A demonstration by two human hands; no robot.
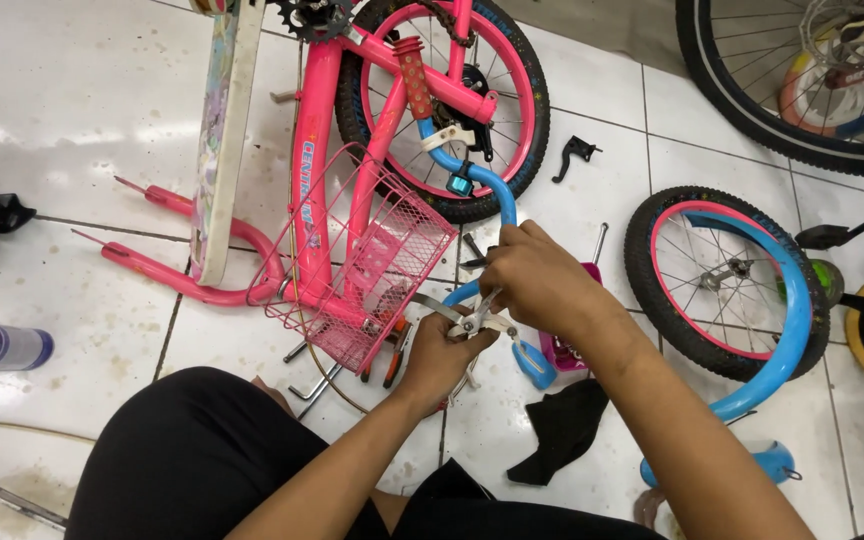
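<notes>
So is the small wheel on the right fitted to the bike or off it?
Off: the small wheel lies flat on the tiles, apart from the pink bike.

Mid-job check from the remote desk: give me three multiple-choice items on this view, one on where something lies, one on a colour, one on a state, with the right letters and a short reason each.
1. Where does the loose wheel lie?
A. On the tiled floor, to the right of the hands
B. Inside the wire basket
C. On the person's lap

2. What colour is the wire basket?
A. Blue
B. Pink
C. Black

3. What is the state of the left hand?
A. Flat on the floor
B. Closed around a small metal brake lever
C. Gripping the spray can

Answers:
1 A: the wheel rests flat on the white tiles, right of both hands.
2 B: its wires are pink like the bike frame.
3 B: its fingers wrap the lever while the right hand meets it from above.
</notes>
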